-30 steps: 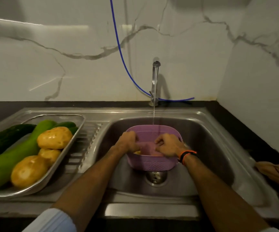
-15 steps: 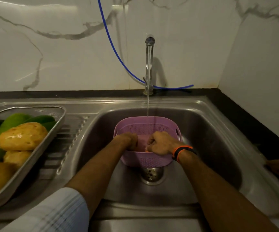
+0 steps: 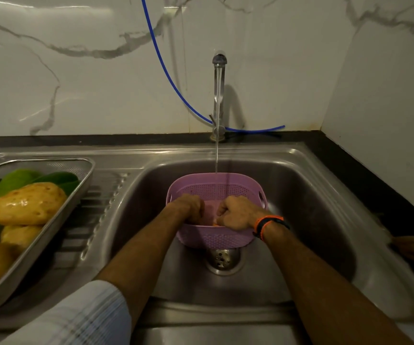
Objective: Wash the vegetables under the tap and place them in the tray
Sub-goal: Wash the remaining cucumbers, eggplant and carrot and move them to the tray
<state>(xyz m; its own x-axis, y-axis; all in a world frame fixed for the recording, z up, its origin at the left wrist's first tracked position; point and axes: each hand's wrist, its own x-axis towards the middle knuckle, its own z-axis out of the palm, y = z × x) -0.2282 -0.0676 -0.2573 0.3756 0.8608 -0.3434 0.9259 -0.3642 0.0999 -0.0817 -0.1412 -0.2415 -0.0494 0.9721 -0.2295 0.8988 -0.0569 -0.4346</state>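
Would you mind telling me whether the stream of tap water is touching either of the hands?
Apart. The head view shows the water stream entering the purple perforated basket behind both hands.

Dim, warm light; glare on wall (image 3: pixel 51 11) (upper left); edges bowed.

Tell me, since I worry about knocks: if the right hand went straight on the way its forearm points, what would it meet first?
Probably the left hand, just ahead of the right hand inside the purple basket; depth is unclear.

Home kitchen, steel sink (image 3: pixel 300 185), running tap (image 3: pixel 219 95), marble backsplash (image 3: pixel 76 83)
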